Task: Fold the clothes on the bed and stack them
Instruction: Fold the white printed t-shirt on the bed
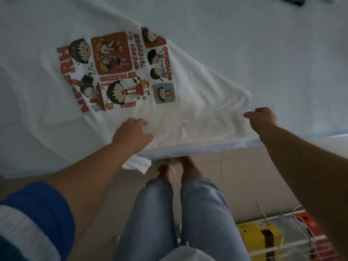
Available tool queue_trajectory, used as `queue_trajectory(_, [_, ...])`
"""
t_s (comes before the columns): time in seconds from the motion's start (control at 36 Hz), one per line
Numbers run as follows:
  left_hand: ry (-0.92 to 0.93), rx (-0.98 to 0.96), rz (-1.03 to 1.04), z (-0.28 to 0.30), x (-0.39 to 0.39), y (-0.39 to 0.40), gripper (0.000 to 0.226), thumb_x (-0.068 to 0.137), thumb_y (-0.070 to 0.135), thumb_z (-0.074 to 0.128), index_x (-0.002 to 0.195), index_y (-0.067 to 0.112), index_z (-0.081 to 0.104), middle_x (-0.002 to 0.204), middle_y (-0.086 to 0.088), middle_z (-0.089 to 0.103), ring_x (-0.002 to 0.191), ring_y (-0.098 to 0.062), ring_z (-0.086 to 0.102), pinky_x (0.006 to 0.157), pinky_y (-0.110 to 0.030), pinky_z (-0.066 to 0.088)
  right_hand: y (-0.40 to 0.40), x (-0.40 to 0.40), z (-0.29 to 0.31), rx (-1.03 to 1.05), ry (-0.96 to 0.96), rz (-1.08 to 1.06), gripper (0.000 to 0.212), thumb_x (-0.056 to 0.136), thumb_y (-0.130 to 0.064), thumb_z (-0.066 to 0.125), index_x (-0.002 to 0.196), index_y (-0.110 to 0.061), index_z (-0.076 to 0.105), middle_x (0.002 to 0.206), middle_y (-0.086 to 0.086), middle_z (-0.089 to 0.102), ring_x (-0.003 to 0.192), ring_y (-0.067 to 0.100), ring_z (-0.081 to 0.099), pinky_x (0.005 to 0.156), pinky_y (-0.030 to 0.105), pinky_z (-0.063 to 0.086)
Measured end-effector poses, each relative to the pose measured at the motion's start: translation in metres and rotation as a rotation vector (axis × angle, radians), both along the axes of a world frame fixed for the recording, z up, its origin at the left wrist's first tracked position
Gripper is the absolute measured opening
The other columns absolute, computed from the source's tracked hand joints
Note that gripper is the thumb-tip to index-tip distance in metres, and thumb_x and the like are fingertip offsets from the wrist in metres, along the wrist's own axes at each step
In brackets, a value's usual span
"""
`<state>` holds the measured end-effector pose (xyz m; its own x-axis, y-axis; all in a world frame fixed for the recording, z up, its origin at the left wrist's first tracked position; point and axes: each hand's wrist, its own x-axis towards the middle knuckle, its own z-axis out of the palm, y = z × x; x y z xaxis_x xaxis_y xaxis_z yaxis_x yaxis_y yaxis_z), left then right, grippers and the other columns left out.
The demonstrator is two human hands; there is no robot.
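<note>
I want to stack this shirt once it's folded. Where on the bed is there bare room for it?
The widest bare stretch of bed lies right of the white T-shirt, short of the dark garment at the far edge. The near edge is crowded: the left hand and right hand grip the hem there.

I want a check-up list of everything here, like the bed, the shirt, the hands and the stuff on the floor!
Surface: pale textured bed, its near edge running across the view.
Job's things: white T-shirt with a cartoon print, spread print-up on the bed; one bit hangs over the edge.
Clutter: dark cloth at the far top edge, too cut off to identify.
Grippers: left hand holds the shirt's near hem, fingers curled; right hand pinches the shirt's far corner in its grip, slightly lifted.
Cables: thin white cords near the wire rack.
Surroundings: tiled floor; white wire rack holding a yellow box and a red box.
</note>
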<state>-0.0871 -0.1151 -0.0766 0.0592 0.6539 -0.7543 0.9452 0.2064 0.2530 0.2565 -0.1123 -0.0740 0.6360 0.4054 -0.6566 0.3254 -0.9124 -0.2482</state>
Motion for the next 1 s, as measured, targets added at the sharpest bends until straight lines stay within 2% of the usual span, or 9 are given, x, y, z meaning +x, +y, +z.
queue_trajectory(0.19, [-0.081, 0.167, -0.037, 0.001, 0.058, 0.047, 0.044, 0.085, 0.031, 0.058, 0.127, 0.019, 0.053, 0.127, -0.008, 0.051, 0.113, -0.027, 0.05, 0.087, -0.036, 0.041, 0.039, 0.011, -0.018, -0.038, 0.005, 0.088, 0.065, 0.083, -0.035, 0.065, 0.137, -0.012, 0.038, 0.132, 0.012, 0.049, 0.116, 0.031, 0.05, 0.081, 0.033, 0.038])
queue_trajectory(0.28, [-0.104, 0.254, -0.076, -0.004, 0.082, 0.074, 0.045, 0.083, 0.025, 0.058, 0.127, 0.016, 0.055, 0.126, -0.01, 0.054, 0.112, -0.028, 0.051, 0.088, -0.037, 0.043, 0.048, 0.019, -0.031, -0.087, 0.059, 0.117, 0.063, 0.079, -0.038, 0.07, 0.129, -0.009, 0.046, 0.12, 0.01, 0.055, 0.102, 0.028, 0.054, 0.081, 0.036, 0.045])
queue_trajectory(0.39, [-0.086, 0.324, -0.181, -0.01, 0.114, 0.108, 0.056, 0.082, 0.023, 0.057, 0.136, 0.016, 0.045, 0.137, -0.01, 0.047, 0.126, -0.029, 0.041, 0.102, -0.04, 0.036, 0.048, 0.017, -0.031, -0.049, 0.222, 0.254, 0.024, 0.08, -0.025, 0.07, 0.099, -0.014, 0.061, 0.085, 0.0, 0.058, 0.078, 0.021, 0.056, 0.067, 0.031, 0.044])
queue_trajectory(0.47, [-0.081, 0.382, -0.304, -0.01, 0.137, 0.128, 0.062, 0.082, 0.021, 0.058, 0.14, 0.016, 0.039, 0.144, -0.008, 0.041, 0.133, -0.027, 0.033, 0.109, -0.04, 0.028, 0.032, 0.007, -0.022, 0.074, 0.197, 0.51, 0.008, 0.084, -0.017, 0.057, 0.079, -0.019, 0.051, 0.07, -0.005, 0.052, 0.062, 0.013, 0.05, 0.049, 0.021, 0.035])
queue_trajectory(0.58, [-0.095, 0.283, -0.429, -0.007, 0.165, 0.147, 0.062, 0.081, 0.014, 0.052, 0.141, 0.022, 0.039, 0.148, -0.002, 0.036, 0.139, -0.022, 0.025, 0.111, -0.041, 0.019, 0.004, -0.003, -0.012, 0.111, 0.18, 1.003, 0.031, 0.091, -0.02, 0.047, 0.121, -0.023, 0.049, 0.094, -0.004, 0.057, 0.082, 0.017, 0.056, 0.068, 0.028, 0.044])
queue_trajectory(0.75, [0.096, -0.035, -0.568, -0.011, 0.181, 0.156, 0.044, 0.091, 0.034, 0.035, 0.135, 0.031, 0.044, 0.139, -0.002, 0.048, 0.123, -0.023, 0.045, 0.102, -0.041, 0.023, -0.008, -0.012, -0.017, 0.068, 0.211, 1.443, 0.04, 0.089, -0.017, 0.048, 0.128, -0.023, 0.039, 0.106, 0.004, 0.06, 0.094, 0.027, 0.059, 0.071, 0.031, 0.035])
queue_trajectory(0.81, [0.193, -0.107, -0.587, -0.013, 0.178, 0.155, 0.041, 0.091, 0.047, 0.027, 0.117, 0.028, 0.054, 0.115, -0.001, 0.06, 0.096, -0.023, 0.052, 0.091, -0.043, 0.026, -0.009, -0.013, -0.022, 0.062, 0.214, 1.45, 0.044, 0.088, -0.017, 0.049, 0.13, -0.024, 0.038, 0.107, 0.004, 0.061, 0.094, 0.027, 0.06, 0.071, 0.031, 0.033])
queue_trajectory(0.89, [0.297, -0.127, -0.528, -0.017, 0.172, 0.148, 0.055, 0.084, 0.069, 0.028, 0.095, 0.023, 0.056, 0.079, 0.003, 0.055, 0.07, -0.019, 0.048, 0.081, -0.041, 0.03, -0.009, -0.013, -0.028, -0.002, 0.315, 1.262, 0.054, 0.084, -0.027, 0.059, 0.134, -0.028, 0.038, 0.111, 0.001, 0.062, 0.099, 0.025, 0.059, 0.077, 0.031, 0.041])
queue_trajectory(1.0, [0.324, -0.105, -0.523, -0.022, 0.167, 0.142, 0.042, 0.087, 0.054, 0.044, 0.102, 0.017, 0.059, 0.084, 0.001, 0.057, 0.075, -0.021, 0.054, 0.068, -0.034, 0.035, 0.003, -0.022, -0.029, -0.17, 0.643, 0.745, 0.044, 0.075, -0.059, 0.064, 0.111, -0.034, 0.058, 0.091, -0.013, 0.06, 0.088, 0.012, 0.057, 0.076, 0.023, 0.041])
